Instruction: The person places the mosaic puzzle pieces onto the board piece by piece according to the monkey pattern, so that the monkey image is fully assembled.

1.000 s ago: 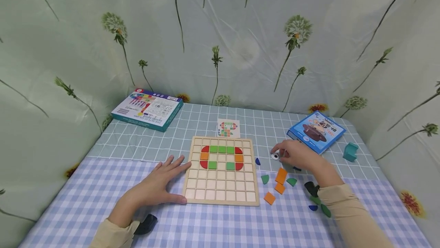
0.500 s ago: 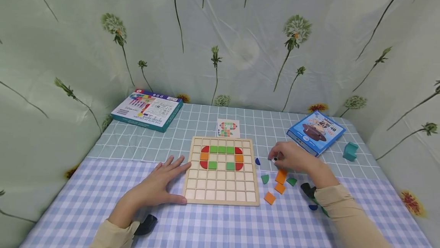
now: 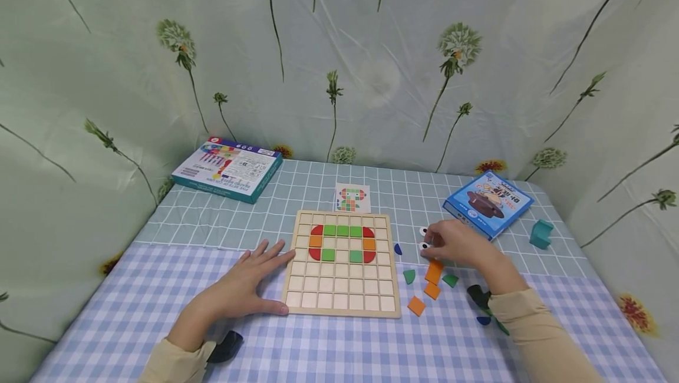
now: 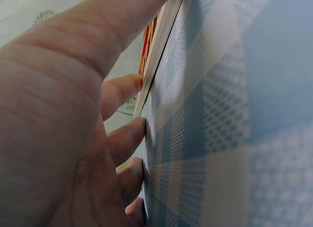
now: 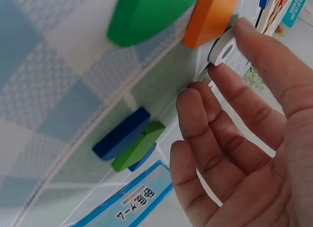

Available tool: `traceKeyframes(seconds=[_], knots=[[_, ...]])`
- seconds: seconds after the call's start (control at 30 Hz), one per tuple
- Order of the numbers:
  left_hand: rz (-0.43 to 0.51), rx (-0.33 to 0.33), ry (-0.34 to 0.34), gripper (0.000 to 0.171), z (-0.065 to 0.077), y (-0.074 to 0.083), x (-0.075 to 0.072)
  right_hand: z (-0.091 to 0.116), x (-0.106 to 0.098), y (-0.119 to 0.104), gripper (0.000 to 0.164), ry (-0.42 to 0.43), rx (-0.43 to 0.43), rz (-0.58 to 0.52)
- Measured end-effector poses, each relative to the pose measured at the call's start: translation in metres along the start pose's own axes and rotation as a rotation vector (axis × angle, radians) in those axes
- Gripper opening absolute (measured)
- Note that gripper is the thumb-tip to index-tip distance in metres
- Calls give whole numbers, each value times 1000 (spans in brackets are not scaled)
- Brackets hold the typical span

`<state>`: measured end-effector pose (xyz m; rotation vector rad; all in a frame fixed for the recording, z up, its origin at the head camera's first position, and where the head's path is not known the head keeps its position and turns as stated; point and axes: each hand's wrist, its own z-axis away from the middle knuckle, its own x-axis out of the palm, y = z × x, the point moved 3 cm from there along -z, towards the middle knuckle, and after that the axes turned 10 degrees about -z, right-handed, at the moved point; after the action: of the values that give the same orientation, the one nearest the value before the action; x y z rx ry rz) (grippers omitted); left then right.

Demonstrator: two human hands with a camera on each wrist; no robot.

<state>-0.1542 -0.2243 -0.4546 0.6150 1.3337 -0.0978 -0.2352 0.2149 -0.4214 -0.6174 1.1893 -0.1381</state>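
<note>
Blocks our head view hides show in the right-wrist view; our right hand pinches a white disc; our spread left hand touches the board.

You have soft, fairly even light in the head view, with a pale, round patch of glare on the floral curtain and faint shadows beside your sleeves. Its wide lens stretches the outer edges, and fine print on the teal-edged box goes mushy. Your left wrist view is dimmer: your left hand is shaded, and the checked tablecloth blurs at the right. Your right wrist view is brighter; the nearby green piece looks soft-edged.
</note>
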Motion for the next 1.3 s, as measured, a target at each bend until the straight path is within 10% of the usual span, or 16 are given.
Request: traceKeyframes(seconds=[0.73,1.3], knots=[[12,5,8,110,3,-3,2,-8,6,-11,20,-6,-44,-7],[14,9,-1,110,1,-3,1,-42,25,-93,20,-48,-234,0]])
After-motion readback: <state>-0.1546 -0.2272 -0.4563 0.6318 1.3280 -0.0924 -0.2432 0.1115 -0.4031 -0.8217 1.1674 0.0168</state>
